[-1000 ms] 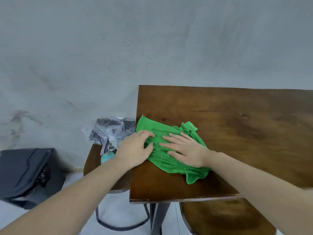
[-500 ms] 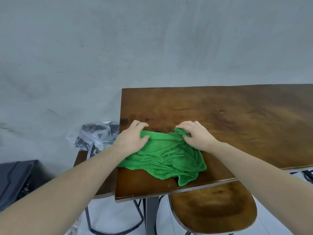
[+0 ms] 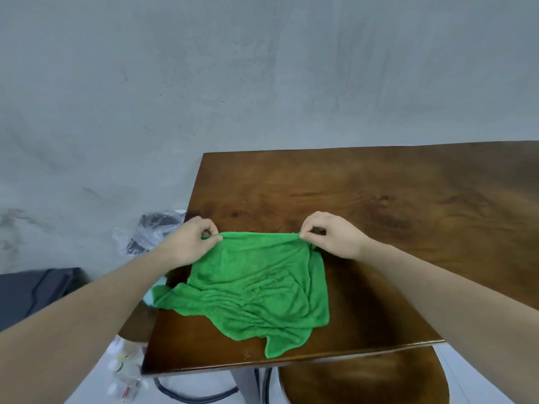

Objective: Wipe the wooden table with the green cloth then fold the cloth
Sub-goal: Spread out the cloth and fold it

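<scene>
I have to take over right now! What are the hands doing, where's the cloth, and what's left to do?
Left hand: pinches the far left corner of the cloth.
Right hand: pinches the far right corner.
The far edge is lifted and stretched between the hands; the rest lies rumpled on the table near the front left corner, one tip hanging past the left edge.
Done: cannot tell from this view whether wiping is finished; both hands now hold the cloth for folding.
Left: no fold made yet. Likely bring the far edge toward you over the near edge, then fold again.
</scene>
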